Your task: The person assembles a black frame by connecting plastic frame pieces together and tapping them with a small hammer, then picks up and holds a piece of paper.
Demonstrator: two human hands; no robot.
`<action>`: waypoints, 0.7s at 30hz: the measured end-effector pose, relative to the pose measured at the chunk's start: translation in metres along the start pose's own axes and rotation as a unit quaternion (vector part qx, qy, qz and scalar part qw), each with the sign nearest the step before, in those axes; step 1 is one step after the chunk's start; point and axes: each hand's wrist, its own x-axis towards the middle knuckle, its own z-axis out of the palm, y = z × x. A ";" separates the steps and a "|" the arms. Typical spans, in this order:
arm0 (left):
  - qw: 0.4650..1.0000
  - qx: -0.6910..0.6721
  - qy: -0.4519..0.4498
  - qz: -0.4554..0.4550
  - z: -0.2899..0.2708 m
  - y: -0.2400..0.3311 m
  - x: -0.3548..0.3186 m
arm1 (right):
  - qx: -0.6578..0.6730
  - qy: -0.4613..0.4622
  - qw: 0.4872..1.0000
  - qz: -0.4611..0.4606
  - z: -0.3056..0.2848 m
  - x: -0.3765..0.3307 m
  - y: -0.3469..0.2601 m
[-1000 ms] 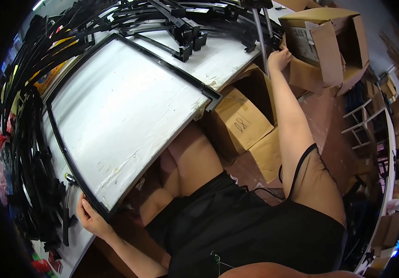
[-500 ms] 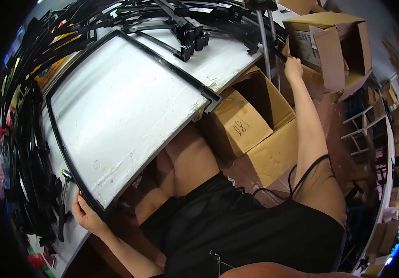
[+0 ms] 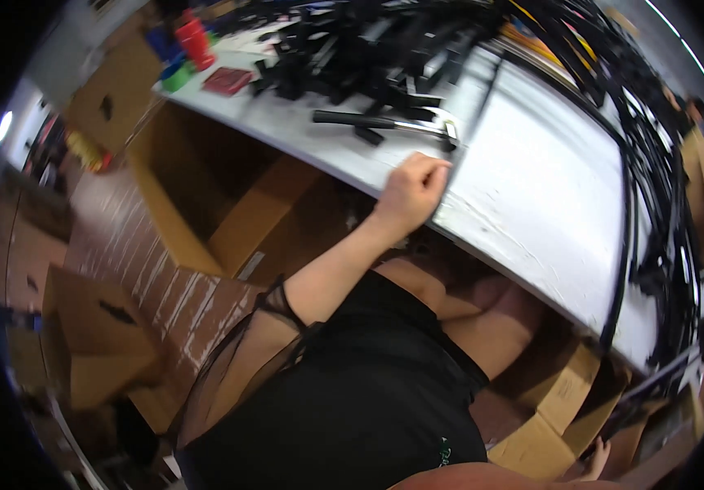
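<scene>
My left hand (image 3: pixel 411 189) has its fingers curled tight on the black edge of the big white board (image 3: pixel 548 204). The board lies flat on the table (image 3: pixel 303 131). I cannot see my right hand.

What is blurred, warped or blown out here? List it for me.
Head view: the fisheye bends the white table edge into an arc and leaves black corners. Blur smears the whole picture, worst on the cardboard boxes and the heap of black parts. The white panel glares, nearly blown out. The left hand, its grip closed at the panel's edge, looks soft. A light spot flares at the left rim.
</scene>
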 end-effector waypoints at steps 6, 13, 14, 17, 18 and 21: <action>0.999 -0.007 -0.024 -0.041 -0.007 0.004 -0.002 | 0.003 0.267 0.962 -0.053 0.057 0.036 -0.010; 0.999 -0.022 -0.022 -0.033 -0.003 0.005 0.000 | 0.225 0.195 0.950 0.088 0.083 0.002 -0.018; 0.999 -0.021 -0.016 -0.032 -0.004 0.005 0.000 | 0.329 0.184 0.920 0.109 0.101 -0.009 -0.036; 0.999 -0.034 0.003 -0.016 -0.002 0.002 0.000 | 0.478 0.189 0.852 0.103 0.141 -0.033 -0.073; 0.999 -0.040 0.014 -0.005 0.001 -0.001 -0.001 | 0.526 0.208 0.821 0.082 0.154 -0.037 -0.086; 0.998 -0.045 0.037 0.015 -0.001 -0.003 -0.003 | 0.438 0.284 0.853 0.021 0.186 -0.046 -0.137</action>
